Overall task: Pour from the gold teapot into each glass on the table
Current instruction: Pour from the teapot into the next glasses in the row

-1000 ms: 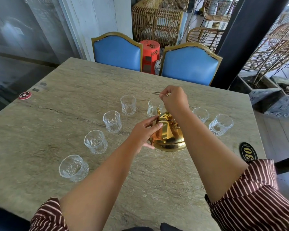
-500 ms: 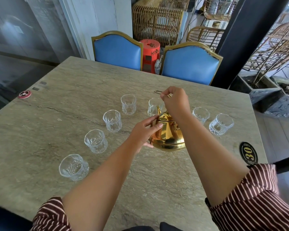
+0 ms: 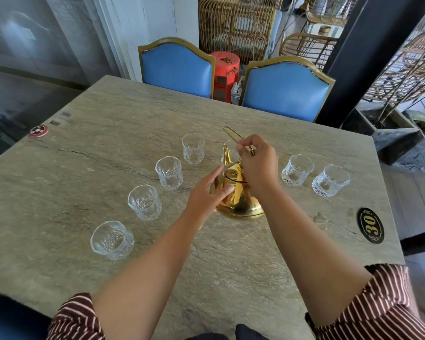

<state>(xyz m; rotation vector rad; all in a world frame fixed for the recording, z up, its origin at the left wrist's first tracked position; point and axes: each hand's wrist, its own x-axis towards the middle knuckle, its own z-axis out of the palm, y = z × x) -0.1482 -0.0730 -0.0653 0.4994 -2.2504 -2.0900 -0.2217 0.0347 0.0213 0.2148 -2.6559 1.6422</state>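
A gold teapot stands upright on the stone table, near its middle. My right hand is closed on the pot's thin wire handle, which sticks up and away from me. My left hand rests flat against the pot's left side, fingers apart. Several clear cut glasses stand in an arc around the pot: one at the near left, two further along, one at the back, two at the right. Another glass is mostly hidden behind the spout.
Two blue chairs stand at the table's far edge, a red stool between them. A black oval plaque marked 30 lies near the right edge. A small red disc sits at the far left edge.
My right hand has shifted slightly right and turned the wire handle, which now shows clearly above my fingers. The pot and my left hand have barely moved.
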